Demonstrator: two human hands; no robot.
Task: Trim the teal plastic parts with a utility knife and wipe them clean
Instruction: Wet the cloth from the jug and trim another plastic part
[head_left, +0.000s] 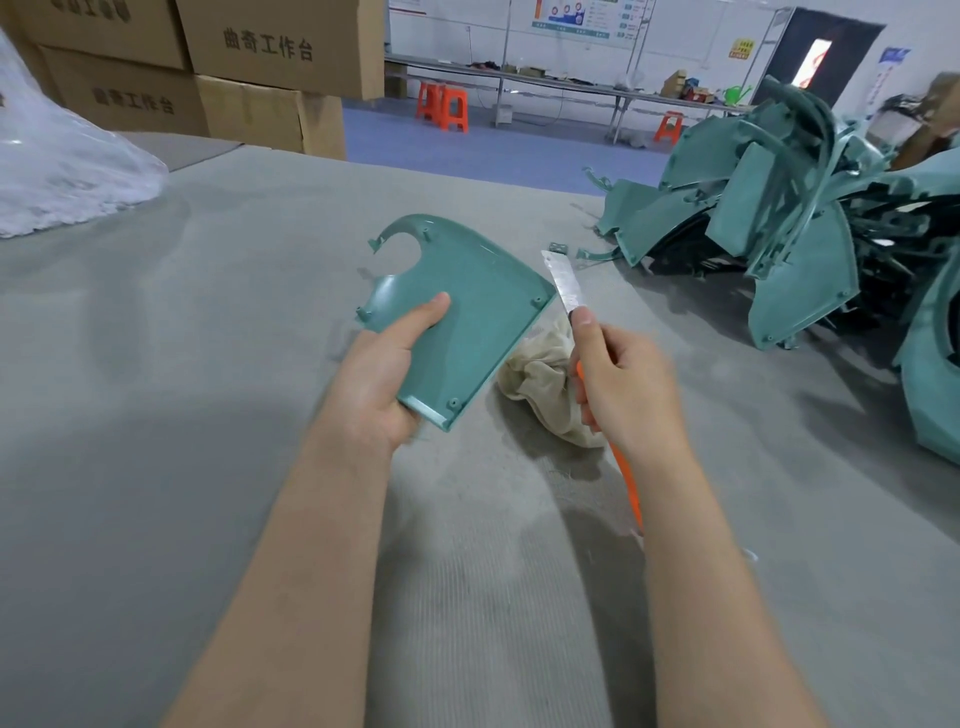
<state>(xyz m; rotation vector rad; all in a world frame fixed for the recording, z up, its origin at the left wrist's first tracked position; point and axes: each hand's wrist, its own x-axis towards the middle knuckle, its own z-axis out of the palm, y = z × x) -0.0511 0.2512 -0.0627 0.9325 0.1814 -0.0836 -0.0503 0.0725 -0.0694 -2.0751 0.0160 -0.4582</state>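
- We noted the left hand (384, 379) gripping a flat teal plastic panel with a curved cut-out (467, 317). The thumb lay across its inner face and the fingers were hidden behind. The panel was held off the grey ribbed table covering (208, 415).
- The right hand (623, 384) was curled round an orange-handled utility knife (563, 283), forefinger along the spine. Its long silver blade pointed up, just beside the panel's right corner; we could not tell whether they touched.
- A crumpled beige cloth (540, 384) lay on the table between the hands.
- A loose heap of teal plastic parts (779, 249) sat far right, in no container.
- Stacked brown cardboard boxes (260, 47) stood far left, closed, contents unseen.
- A clear plastic bag (62, 171) held something white.
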